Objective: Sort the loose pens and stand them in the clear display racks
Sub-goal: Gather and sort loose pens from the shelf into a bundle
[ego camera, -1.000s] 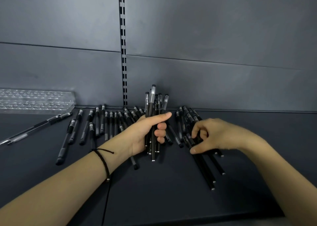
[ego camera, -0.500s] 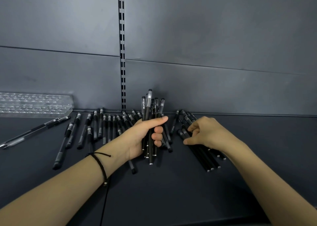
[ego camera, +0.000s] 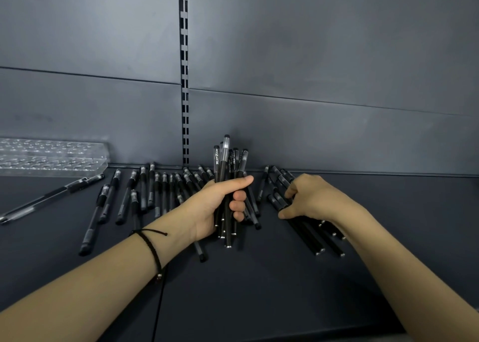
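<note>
Clutching bundled pens (ego camera: 225,160), left hand (ego camera: 211,212) — right hand (ego camera: 315,199) covers loose pens (ego camera: 307,238), grip hidden.

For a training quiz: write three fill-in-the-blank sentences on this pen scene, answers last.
The left hand grips a bundle of pens, caps pointing ____.
The clear rack sits far ____ of both hands.
The right hand curls over loose pens lying ____ on the shelf.
Missing: up; left; flat.

Grey wall (ego camera: 324,56) (slotted upright (ego camera: 184,87)), dark shelf (ego camera: 246,289).
</note>
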Motion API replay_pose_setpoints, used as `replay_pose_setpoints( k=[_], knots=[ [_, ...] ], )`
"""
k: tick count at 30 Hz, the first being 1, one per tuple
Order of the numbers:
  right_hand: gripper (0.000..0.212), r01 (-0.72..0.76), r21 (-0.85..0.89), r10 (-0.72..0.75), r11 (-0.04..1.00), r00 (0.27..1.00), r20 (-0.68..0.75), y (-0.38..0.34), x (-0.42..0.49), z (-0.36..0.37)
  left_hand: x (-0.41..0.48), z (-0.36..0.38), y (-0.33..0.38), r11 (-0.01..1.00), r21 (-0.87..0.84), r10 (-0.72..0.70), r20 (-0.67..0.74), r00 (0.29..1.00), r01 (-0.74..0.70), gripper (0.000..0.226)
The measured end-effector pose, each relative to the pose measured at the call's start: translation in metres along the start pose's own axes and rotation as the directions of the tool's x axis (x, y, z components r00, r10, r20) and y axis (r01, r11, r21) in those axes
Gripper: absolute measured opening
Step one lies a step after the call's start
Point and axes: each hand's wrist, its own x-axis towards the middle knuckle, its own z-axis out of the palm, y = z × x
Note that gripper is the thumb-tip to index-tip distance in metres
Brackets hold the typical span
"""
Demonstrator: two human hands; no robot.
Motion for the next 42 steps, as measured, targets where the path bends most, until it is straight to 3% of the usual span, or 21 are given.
replay_pose_setpoints(
  k=[4,8,18,20,22,27,32,37,40,42],
  knots=[
    [0.043,0.008,0.04,-0.011,0.999,0.997,0.074,-0.001,0.001,-0.004,0.0,0.0,0.0,1.0,-0.002,-0.002,0.0,1.0,0.002,0.028],
    [0.025,-0.004,-0.028,0.008,1.0,0.988,0.154,-0.005,0.006,-0.01,-0.001,0.0,-0.001,1.0,-0.004,-0.002,-0.004,1.0,0.002,0.027],
    [0.026,0.108,-0.132,-0.083,0.985,0.979,0.186,-0.002,0.005,-0.009,-0.005,0.002,0.0,1.0,0.013,-0.009,-0.011,1.0,0.01,0.025],
    [0.037,0.13,-0.089,-0.117,0.987,0.984,0.137,0.002,0.005,-0.007,-0.005,0.002,0.001,1.0,0.018,-0.014,-0.013,1.0,0.014,0.026],
    [0.041,0.145,0.068,-0.152,0.987,0.982,0.113,0.006,0.003,-0.006,-0.006,0.002,0.001,1.0,0.014,-0.016,-0.017,1.0,0.016,0.025],
    [0.023,0.174,0.582,-0.274,0.795,0.958,0.087,0.009,-0.006,-0.011,-0.005,0.002,0.0,0.999,0.034,-0.008,-0.008,1.0,0.008,0.019],
    [0.016,0.228,0.819,-0.328,0.527,0.943,-0.051,-0.005,-0.008,-0.012,-0.007,0.002,0.002,0.999,0.0,-0.033,0.003,0.999,0.033,0.012],
    [0.019,0.213,0.937,-0.348,0.278,0.931,-0.108,-0.024,-0.004,-0.01,-0.012,0.001,0.006,0.997,0.034,-0.076,0.18,0.981,0.071,0.039],
    [0.02,0.238,0.935,-0.327,0.264,0.934,-0.145,-0.032,0.0,-0.004,-0.015,0.005,0.005,0.997,-0.042,-0.047,0.234,0.971,0.058,0.037],
    [0.018,0.27,0.9,-0.288,0.342,0.942,-0.173,-0.035,0.002,-0.002,-0.016,0.006,0.005,0.998,-0.052,-0.016,0.205,0.979,0.027,0.034]
  ],
)
